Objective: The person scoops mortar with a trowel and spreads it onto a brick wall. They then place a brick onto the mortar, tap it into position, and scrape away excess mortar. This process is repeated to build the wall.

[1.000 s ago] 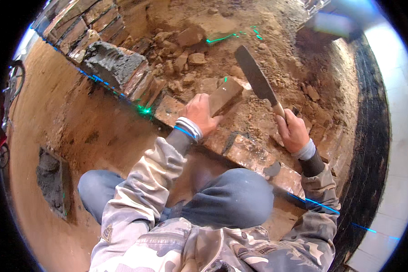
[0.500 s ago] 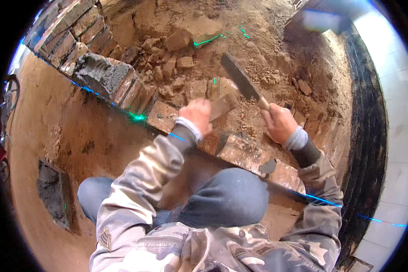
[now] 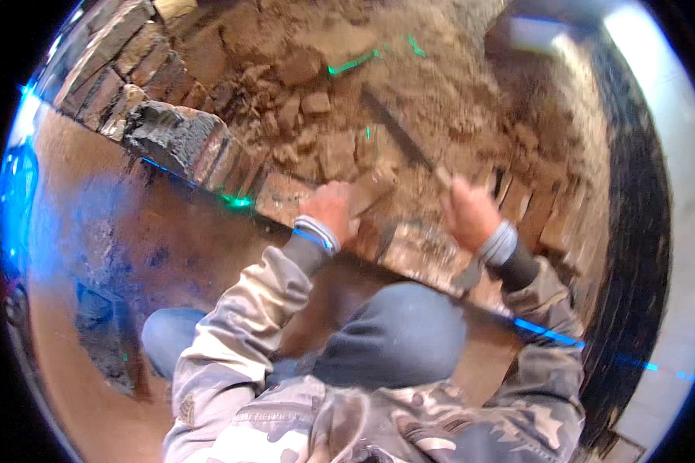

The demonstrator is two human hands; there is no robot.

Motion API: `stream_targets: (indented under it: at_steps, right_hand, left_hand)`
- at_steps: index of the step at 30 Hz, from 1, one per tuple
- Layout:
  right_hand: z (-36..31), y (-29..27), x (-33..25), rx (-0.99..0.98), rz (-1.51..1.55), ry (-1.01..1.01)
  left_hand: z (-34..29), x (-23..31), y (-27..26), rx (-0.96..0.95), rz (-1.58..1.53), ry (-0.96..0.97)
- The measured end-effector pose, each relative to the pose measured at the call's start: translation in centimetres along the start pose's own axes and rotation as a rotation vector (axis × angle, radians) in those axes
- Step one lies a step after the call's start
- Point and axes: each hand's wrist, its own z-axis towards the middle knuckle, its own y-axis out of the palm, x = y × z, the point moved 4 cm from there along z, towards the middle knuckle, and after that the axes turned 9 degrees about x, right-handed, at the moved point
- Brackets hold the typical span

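My left hand is closed around the near end of a brick, which slants up to the right above the low brick row. Closed on a pale handle, my right hand holds a bricklayer's knife. Its long dark blade points up and left, past the brick's far end, blurred and apart from it. Below my hands runs the row of laid bricks, with a grey dab of mortar near my right wrist.
Mortar-topped bricks continue the row at the left, by stacked bricks. Rubble and loose soil lie beyond my hands. A mortar tray sits on the floor at left. Several bricks stand right of my right hand.
The knife has shifted slightly left, and its blade now looks narrower, more edge-on. My left hand keeps the brick in nearly the same place. Blue glare has appeared at left.
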Motion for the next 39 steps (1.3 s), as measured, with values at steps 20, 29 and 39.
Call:
stream_targets:
  at_steps: [20, 29, 39]
  right_hand:
    - [2.9, -3.8, 1.9, 0.337, 0.246, -0.022]
    - [1.4, -1.5, -1.0, -0.031, 0.748, 0.337]
    - [8.8, -1.4, -13.1, -0.044, 1.260, 0.051]
  left_hand:
    - [2.3, -1.9, -7.4, 0.463, -0.977, -0.269]
    - [1.5, -3.4, -10.3, 0.640, -1.535, -0.445]
    - [0.0, -5.4, -19.1, 1.048, -1.524, -0.521]
